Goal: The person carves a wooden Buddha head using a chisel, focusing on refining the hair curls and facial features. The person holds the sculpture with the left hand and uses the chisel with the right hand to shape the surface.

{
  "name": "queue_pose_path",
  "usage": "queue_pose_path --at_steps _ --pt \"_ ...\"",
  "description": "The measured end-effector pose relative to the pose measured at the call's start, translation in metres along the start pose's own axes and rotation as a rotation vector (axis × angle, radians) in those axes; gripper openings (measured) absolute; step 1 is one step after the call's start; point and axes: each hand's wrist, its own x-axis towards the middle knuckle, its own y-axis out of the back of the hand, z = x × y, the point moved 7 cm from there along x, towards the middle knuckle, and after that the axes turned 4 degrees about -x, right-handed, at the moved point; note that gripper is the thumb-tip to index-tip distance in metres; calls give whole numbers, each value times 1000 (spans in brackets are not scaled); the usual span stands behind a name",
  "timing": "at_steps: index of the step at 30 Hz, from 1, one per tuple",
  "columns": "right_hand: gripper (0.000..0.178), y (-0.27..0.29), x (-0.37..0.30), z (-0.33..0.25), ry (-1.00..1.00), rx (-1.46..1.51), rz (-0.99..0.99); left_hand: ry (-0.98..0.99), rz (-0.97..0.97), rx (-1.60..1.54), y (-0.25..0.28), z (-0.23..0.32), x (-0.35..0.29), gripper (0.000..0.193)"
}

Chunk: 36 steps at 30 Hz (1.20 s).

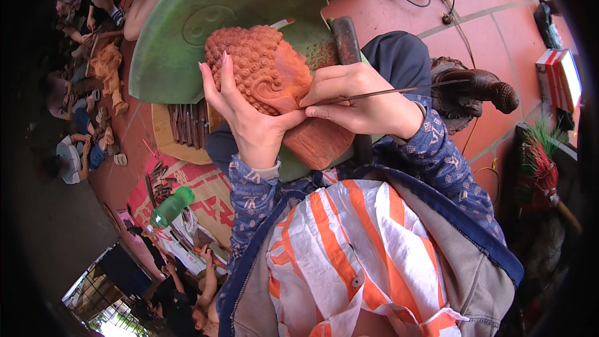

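A reddish wooden head carving (249,65) with rows of round curls and a carved ear lies tilted over my lap. Its plain block base (319,143) points toward me. My left hand (253,128) grips the carving's near side, fingers spread over the curls and thumb reaching toward the ear. Pinched in my right hand (368,100) is a long thin rod-like tool (399,90), possibly a slim file. Its working end meets the wood near the ear, mostly hidden by my fingers. Behind the carving, a curved green plastic sheet (168,43) holds reddish wood dust.
A dark bar (346,40) stands beside the carving. Several tools (190,125) fill a box at left, near a green bottle (171,208). At right are a dark carved statue (480,90), a striped box (558,81) and cords (462,31). Other people sit at far left.
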Motion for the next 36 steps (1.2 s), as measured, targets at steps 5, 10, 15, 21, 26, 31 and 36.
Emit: queue_pose_path --at_steps 5,10,15,21,26,31,36 --pt "11 -1 8 5 -111 -45 116 -5 8 7 1 0 0 125" --pt "12 -4 14 2 -64 -205 123 -19 26 25 -1 0 1 121" --pt "11 -5 13 -9 -20 -315 -59 -23 38 -5 -1 -2 0 121" --pt "9 1 9 -5 -18 -157 -89 -27 34 -17 0 1 0 125" --pt "11 -2 3 -4 -21 -208 49 -31 29 -16 -1 -2 0 131" --pt "10 13 -15 11 -137 9 45 -12 5 -20 2 -3 -1 132" --pt "16 28 -30 22 -199 100 273 0 -6 -9 3 -2 -1 131"
